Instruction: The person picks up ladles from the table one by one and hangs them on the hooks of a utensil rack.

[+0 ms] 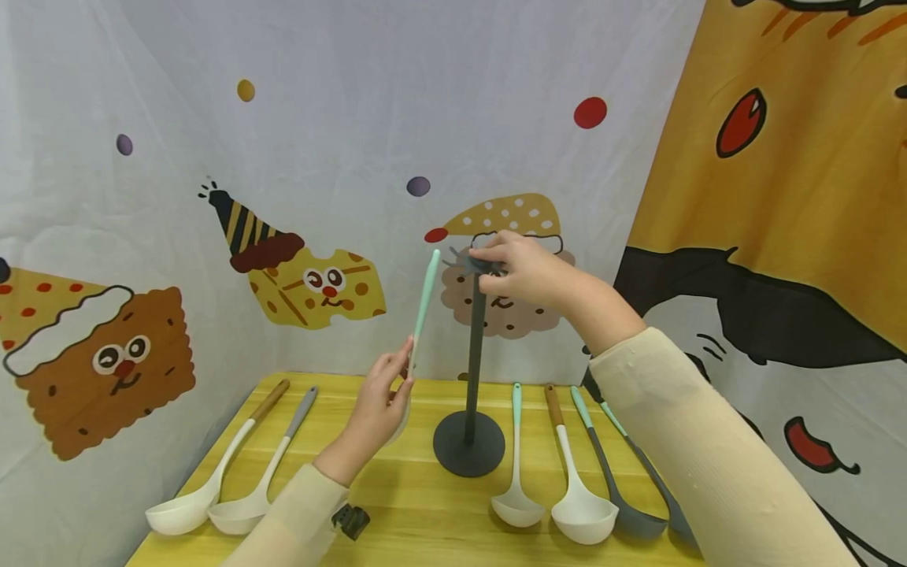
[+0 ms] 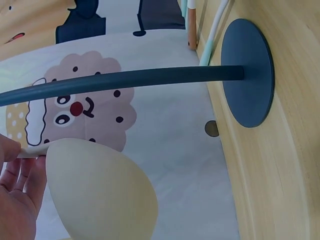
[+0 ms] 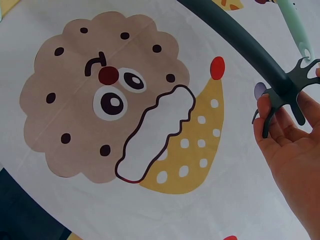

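A ladle with a mint handle and a pale bowl is pinched by my left hand below the mint part, handle end up. In the left wrist view, its bowl hangs beside the dark post. The handle's tip, with a hole in it, is close to the hooks; whether they touch I cannot tell. My right hand holds the hooked top of the dark utensil stand, fingers bent about the hooks. The stand is upright on its round base.
Left on the wooden table lie a brown-handled ladle and a grey-handled ladle. To the right, several more lie side by side, including a mint-handled white ladle and a brown-handled one. A cartoon-printed cloth hangs behind.
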The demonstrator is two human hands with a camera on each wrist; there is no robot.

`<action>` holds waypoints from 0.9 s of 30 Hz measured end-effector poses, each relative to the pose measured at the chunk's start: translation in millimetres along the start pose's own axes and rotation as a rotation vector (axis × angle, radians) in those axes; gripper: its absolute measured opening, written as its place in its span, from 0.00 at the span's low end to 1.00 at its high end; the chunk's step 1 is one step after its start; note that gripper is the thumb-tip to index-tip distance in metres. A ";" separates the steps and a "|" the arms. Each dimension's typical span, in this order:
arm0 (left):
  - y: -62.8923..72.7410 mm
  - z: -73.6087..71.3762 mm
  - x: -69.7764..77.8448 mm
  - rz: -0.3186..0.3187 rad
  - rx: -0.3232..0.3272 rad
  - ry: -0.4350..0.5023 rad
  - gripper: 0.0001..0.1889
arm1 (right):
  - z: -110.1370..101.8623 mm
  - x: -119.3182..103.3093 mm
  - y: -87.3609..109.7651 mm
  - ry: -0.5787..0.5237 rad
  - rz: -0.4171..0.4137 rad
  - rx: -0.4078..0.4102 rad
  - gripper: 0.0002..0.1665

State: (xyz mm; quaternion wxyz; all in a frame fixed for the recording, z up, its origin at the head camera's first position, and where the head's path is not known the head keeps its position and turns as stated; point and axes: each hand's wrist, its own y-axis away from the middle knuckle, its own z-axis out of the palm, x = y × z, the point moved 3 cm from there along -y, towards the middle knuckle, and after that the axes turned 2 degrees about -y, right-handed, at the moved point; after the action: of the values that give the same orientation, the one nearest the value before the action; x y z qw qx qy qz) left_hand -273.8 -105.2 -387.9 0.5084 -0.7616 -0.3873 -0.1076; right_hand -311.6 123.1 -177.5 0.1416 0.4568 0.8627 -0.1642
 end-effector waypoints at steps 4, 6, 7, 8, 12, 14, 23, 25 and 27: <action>-0.8 1.4 0.4 0.003 -0.004 -0.006 0.35 | 0.3 0.3 -0.5 -0.002 -0.001 0.002 0.36; -0.9 1.9 1.0 -0.002 -0.010 -0.006 0.35 | 0.5 0.2 -0.4 0.000 -0.002 0.004 0.36; -0.9 2.0 1.5 -0.004 -0.012 -0.003 0.35 | 0.6 0.1 -0.2 -0.001 -0.002 0.004 0.36; -1.0 2.2 1.8 -0.007 -0.013 0.000 0.35 | 0.6 -0.1 0.0 -0.001 -0.002 0.005 0.36; -1.2 2.8 3.4 -0.009 -0.016 0.013 0.35 | 0.4 -0.4 0.2 -0.001 0.000 0.004 0.36; -1.4 3.5 4.2 -0.003 -0.016 0.017 0.35 | 0.4 -0.3 0.3 0.004 0.001 0.004 0.36; -0.7 7.3 6.4 0.031 -0.019 0.018 0.36 | 0.3 -1.1 0.5 0.012 0.000 0.003 0.36; -0.3 8.7 6.6 0.031 -0.027 0.015 0.36 | 0.4 -0.9 0.4 0.011 -0.001 0.004 0.36; 0.0 9.9 6.8 0.025 -0.035 0.016 0.35 | 0.5 -0.9 0.4 0.010 -0.001 0.007 0.36</action>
State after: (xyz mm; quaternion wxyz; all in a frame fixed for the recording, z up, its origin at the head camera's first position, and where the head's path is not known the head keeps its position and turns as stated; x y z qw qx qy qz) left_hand -271.4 -93.5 -388.6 0.4993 -0.7742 -0.3717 -0.1143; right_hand -310.8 122.5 -177.6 0.1358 0.4574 0.8632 -0.1649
